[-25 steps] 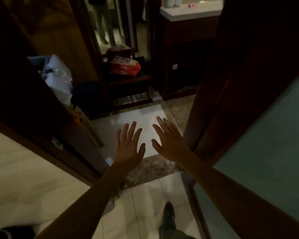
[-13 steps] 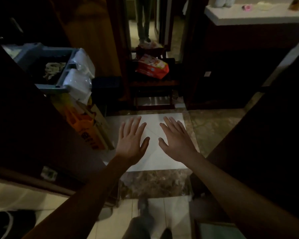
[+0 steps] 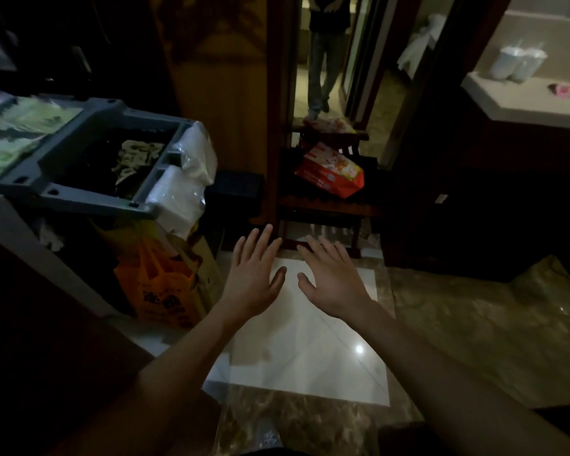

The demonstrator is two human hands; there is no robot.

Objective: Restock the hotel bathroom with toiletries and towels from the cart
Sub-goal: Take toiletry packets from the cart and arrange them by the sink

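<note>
The grey housekeeping cart [image 3: 89,192] stands at the left, its top tray holding dark and pale items. White plastic-wrapped packs [image 3: 181,189] hang off its right end, and an orange bag [image 3: 165,291] hangs lower down. My left hand [image 3: 254,274] and my right hand [image 3: 333,281] are stretched out side by side over the floor, fingers straight and spread, holding nothing. Both hover to the right of the cart, apart from it.
A dark wooden bench [image 3: 323,205] ahead carries a red and white packet [image 3: 333,172]. Behind it a mirror shows a standing person's legs [image 3: 323,70]. A white counter [image 3: 520,100] with wrapped cups [image 3: 520,64] is at the upper right. Pale floor tiles [image 3: 310,350] lie below my hands.
The view has moved forward through the doorway and swung left, so the cart is now larger and closer. Both hands stay open and spread in front of me.
</note>
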